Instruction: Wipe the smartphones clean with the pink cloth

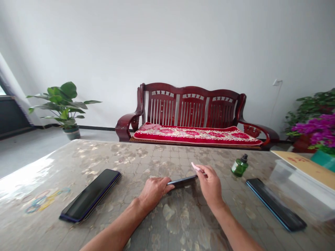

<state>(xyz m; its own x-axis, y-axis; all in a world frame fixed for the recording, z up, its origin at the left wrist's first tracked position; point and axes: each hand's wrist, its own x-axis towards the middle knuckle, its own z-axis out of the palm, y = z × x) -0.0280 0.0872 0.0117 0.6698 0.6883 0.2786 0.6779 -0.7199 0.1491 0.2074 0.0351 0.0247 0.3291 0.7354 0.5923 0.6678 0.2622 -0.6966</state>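
A thin dark phone-like slab [183,180] is seen nearly edge-on above the patterned table, at the middle. My left hand [155,190] grips its left end between thumb and fingers. My right hand [210,183] is at its right end, pinching a small pale pink piece [195,167] that sticks up past the fingertips. Whether the right fingers also touch the slab cannot be made out. A black phone with a blue edge [91,196] lies left of my hands, and another dark phone [275,204] lies to the right.
A green bottle with a black top [239,166] stands right of my right hand. Colourful rubber bands [43,202] lie at the table's left. At the right edge is a clear plastic box [300,190] with a tan board [306,167]. Behind the table [141,157] stands a wooden bench [193,108].
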